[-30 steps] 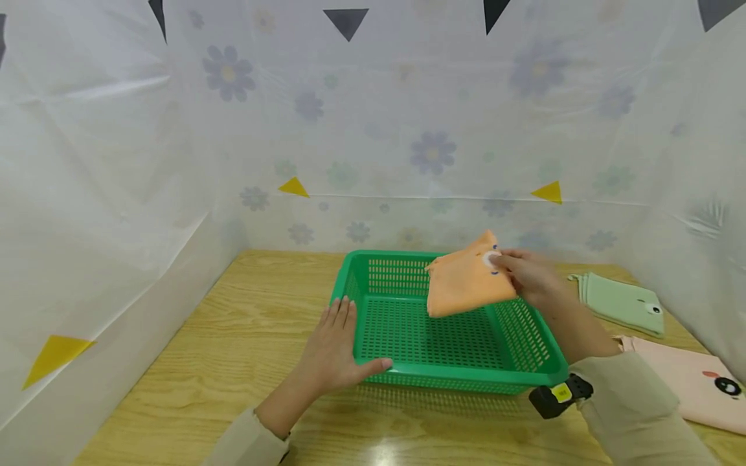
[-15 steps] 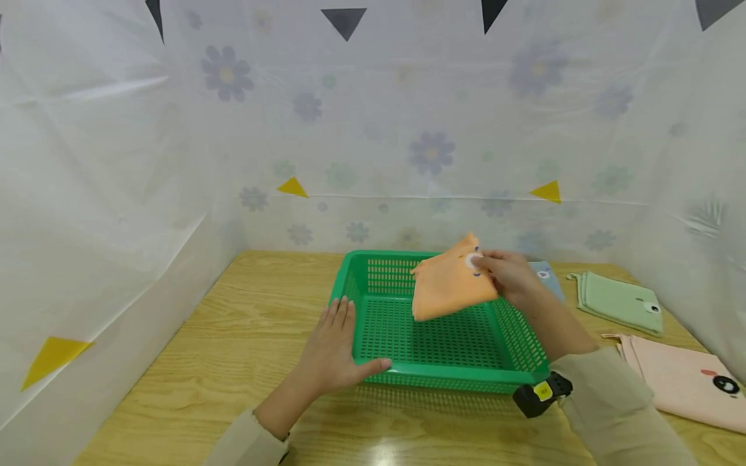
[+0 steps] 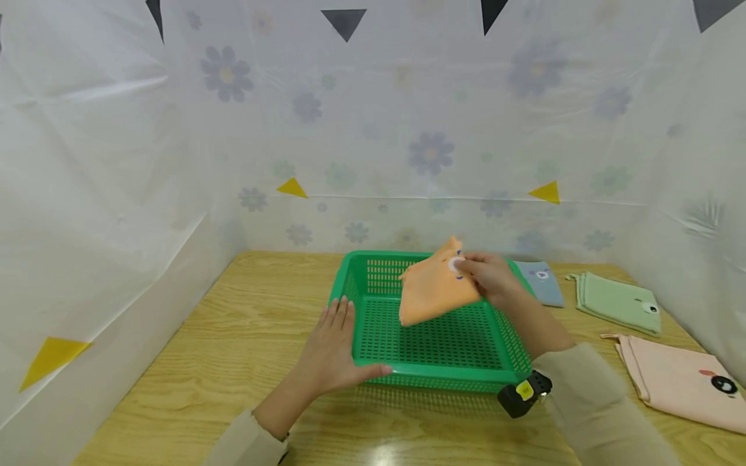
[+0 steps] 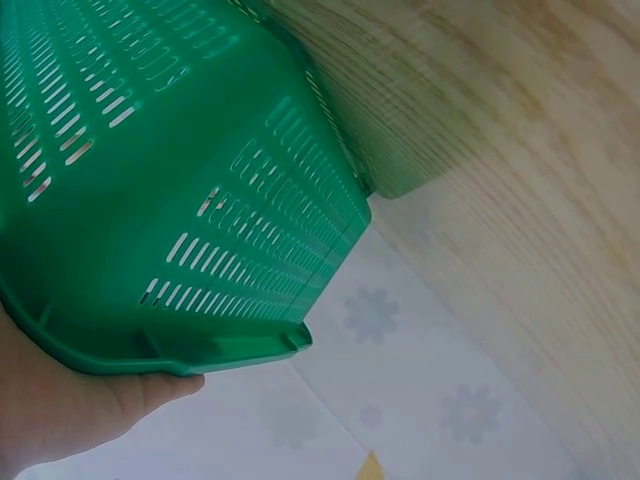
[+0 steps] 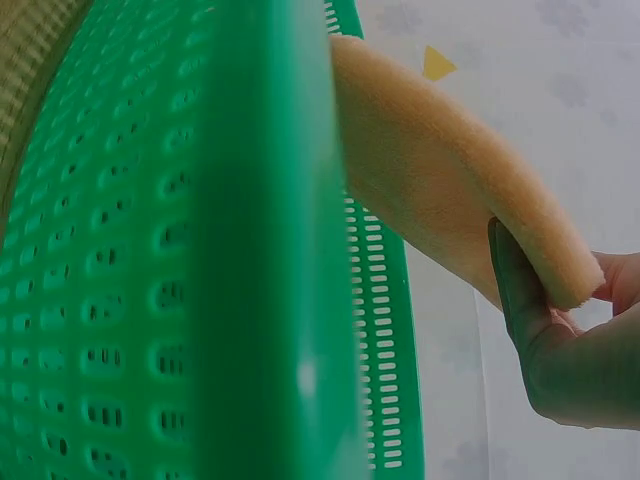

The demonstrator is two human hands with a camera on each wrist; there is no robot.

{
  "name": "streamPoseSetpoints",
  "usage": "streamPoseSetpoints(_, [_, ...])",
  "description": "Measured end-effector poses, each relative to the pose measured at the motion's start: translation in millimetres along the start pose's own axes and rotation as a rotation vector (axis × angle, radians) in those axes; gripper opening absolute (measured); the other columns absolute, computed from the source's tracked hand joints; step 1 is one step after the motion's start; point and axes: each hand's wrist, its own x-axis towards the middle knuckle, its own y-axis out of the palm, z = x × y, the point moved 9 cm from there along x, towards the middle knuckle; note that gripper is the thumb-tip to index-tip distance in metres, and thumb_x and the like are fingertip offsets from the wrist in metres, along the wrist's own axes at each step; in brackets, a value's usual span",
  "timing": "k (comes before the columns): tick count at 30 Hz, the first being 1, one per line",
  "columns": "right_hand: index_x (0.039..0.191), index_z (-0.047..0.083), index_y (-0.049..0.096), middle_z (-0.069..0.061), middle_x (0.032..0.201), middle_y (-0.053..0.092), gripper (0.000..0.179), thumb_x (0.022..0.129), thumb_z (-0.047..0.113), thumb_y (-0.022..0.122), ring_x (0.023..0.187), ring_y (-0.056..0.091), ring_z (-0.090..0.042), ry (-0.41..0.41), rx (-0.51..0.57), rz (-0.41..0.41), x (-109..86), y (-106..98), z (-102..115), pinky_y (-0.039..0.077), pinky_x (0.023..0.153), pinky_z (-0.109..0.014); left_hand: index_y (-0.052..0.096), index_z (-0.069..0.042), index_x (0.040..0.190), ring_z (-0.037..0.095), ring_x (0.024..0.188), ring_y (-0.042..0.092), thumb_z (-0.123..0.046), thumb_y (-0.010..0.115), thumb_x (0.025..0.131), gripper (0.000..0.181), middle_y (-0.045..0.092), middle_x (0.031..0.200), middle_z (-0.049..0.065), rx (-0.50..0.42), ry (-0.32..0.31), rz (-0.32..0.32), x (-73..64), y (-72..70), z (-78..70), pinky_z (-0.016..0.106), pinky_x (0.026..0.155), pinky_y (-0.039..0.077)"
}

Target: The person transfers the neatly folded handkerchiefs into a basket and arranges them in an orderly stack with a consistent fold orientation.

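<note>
My right hand (image 3: 495, 279) pinches a folded orange towel (image 3: 434, 285) by its right edge, close to a white round patch. In the head view the towel hangs tilted over the inside of a green plastic basket (image 3: 443, 377). The right wrist view shows the thumb on one face of the folded towel (image 5: 430, 165), beyond the basket's rim (image 5: 280, 250). My left hand (image 3: 331, 353) rests on the basket's near left corner, fingers straight along the left rim and thumb along the front. From the left wrist view, that hand (image 4: 75, 410) touches the rim of the basket (image 4: 170, 200).
Right of the basket lie a folded blue towel (image 3: 542, 283), a green towel (image 3: 618, 303) and a pink towel (image 3: 678, 382) on the wooden table (image 3: 233, 349). A white flowered sheet (image 3: 361, 129) walls the back and sides.
My right hand has carried the orange towel left and slightly down over the basket. The blue towel behind the arm has come into view. My left hand stays in place.
</note>
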Motion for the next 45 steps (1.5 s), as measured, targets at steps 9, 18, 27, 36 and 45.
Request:
streamPoseSetpoints(9, [0.144,-0.004,0.029,-0.021,0.138,0.043,0.055,0.098,0.021,0.046,0.082,0.057,-0.003,0.042,-0.05,-0.021,5.3,17,-7,0.052,0.074,-0.019,0.015,0.005,0.146,0.035,0.144,0.008,-0.086,0.033,0.073,0.119,0.014,0.153,0.024,0.02,0.005,0.01,-1.0,-0.2,0.1,0.048,0.118,0.012])
streamPoseSetpoints(18, [0.141,-0.003,0.034,-0.021,0.135,0.047,0.05,0.097,0.018,0.048,0.091,0.058,-0.008,0.051,-0.039,-0.027,10.8,32,-6,0.052,0.077,-0.021,0.013,0.005,0.147,0.035,0.144,0.006,-0.093,0.03,0.064,0.129,0.01,0.153,0.024,0.007,0.009,0.021,-0.5,0.7,0.7,0.049,0.117,0.011])
streamPoseSetpoints(27, [0.138,-0.006,0.038,-0.022,0.137,0.045,0.047,0.097,0.015,0.048,0.09,0.058,-0.01,0.048,-0.026,-0.036,16.3,45,-7,0.052,0.076,-0.022,0.014,0.005,0.146,0.035,0.144,0.008,-0.093,0.034,0.063,0.13,0.01,0.153,0.024,0.009,0.009,0.013,-0.4,-0.1,0.4,0.05,0.117,0.012])
streamPoseSetpoints(36, [0.139,-0.003,0.037,-0.021,0.138,0.045,0.047,0.097,0.015,0.048,0.114,0.055,-0.026,0.1,-0.031,-0.068,24.2,51,-18,0.051,0.089,-0.032,0.015,0.006,0.146,0.036,0.143,0.011,-0.092,0.036,0.064,0.129,0.011,0.153,0.024,0.019,0.012,0.008,-0.2,0.6,-0.7,0.05,0.117,0.014])
streamPoseSetpoints(45, [0.14,-0.004,0.035,-0.022,0.14,0.042,0.045,0.098,0.01,0.044,0.12,0.051,-0.03,0.1,0.023,-0.044,29.0,62,-21,0.048,0.095,-0.036,0.014,0.005,0.147,0.034,0.144,0.009,-0.093,0.032,0.063,0.129,0.01,0.153,0.023,0.017,0.016,0.003,0.7,1.8,-0.9,0.05,0.117,0.013])
